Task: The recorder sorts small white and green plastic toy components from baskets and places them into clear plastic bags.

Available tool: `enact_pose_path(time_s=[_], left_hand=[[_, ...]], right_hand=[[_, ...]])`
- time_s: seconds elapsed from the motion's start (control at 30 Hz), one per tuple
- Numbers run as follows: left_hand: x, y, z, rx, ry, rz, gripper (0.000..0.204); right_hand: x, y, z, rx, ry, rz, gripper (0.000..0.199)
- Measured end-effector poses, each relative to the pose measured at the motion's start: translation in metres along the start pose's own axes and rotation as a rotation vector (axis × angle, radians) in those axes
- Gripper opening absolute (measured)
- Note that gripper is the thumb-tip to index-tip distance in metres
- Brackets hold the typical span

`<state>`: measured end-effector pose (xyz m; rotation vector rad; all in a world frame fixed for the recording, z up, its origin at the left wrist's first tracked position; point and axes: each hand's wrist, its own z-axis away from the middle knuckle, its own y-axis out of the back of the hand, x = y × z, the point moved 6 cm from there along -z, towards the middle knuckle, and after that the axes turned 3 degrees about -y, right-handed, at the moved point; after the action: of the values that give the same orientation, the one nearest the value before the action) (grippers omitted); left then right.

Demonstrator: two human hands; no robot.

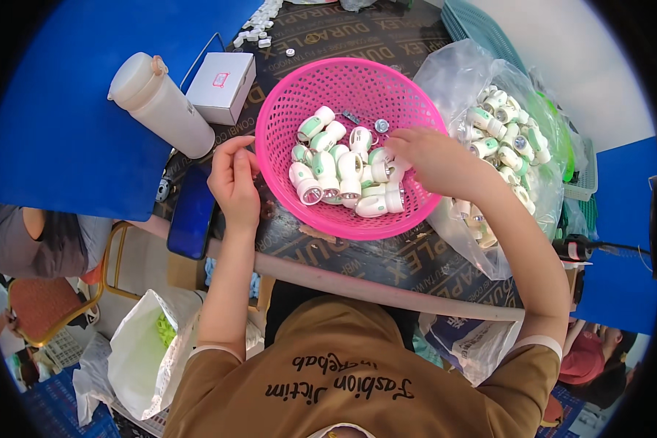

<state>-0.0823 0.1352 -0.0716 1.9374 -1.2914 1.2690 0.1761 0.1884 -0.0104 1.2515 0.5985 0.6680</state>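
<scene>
right hand point(431, 157) reaches into the pink basket point(285, 117), fingers curled on a white part point(390, 169); left hand point(235, 179) rests loosely closed outside, grip unclear. bottle point(160, 102) and box point(223, 86) behind.

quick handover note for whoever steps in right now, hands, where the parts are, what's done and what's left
Left hand: at the left rim of the pink basket, fingers curled; whether it holds a small piece cannot be told.
Right hand: reaching into the basket, fingers on the white-and-green parts.
Parts: a loose pile in the basket; many more in the clear bag to the right.
Nearby: white bottle, white box, dark phone to the left.
Done: cannot tell from this view.
Left: the basket pile and the bag both hold plenty of parts.
</scene>
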Motion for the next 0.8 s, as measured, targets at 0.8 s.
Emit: enact_pose_path(time_s=[0.8], left_hand=[[0.012,-0.014,-0.001,0.000,-0.032,-0.020,0.017]], right_hand=[[0.036,0.053,0.021,0.351,-0.186,-0.336,0.059]])
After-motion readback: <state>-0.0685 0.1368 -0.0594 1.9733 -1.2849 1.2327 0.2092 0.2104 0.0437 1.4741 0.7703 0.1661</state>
